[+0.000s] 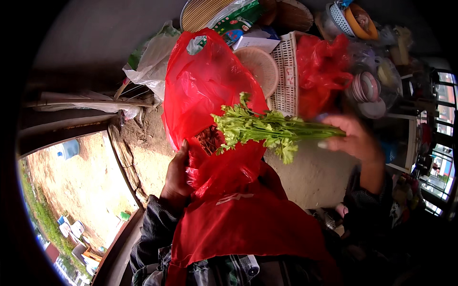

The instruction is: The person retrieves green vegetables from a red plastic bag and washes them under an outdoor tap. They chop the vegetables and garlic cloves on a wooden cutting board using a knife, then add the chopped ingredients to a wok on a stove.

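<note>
My right hand (355,136) is closed round the stems of a bunch of leafy celery (272,127), held sideways so its leaves point left. Those leaves hang over the mouth of a red plastic bag (205,71). Gripping the bag's near left edge is my left hand (177,174), its thumb on the rim. Inside the bag lie reddish-brown thin pieces (208,139), too partly covered to name. The bag sags against the red apron (253,221) that I wear.
Beyond the bag stand a round woven basket (260,71) and a white plastic crate (285,71). Another red bag (324,66) lies right of the crate, near stacked bowls (365,88). A clear plastic bag (152,71) is at the left, above an open doorway (81,176).
</note>
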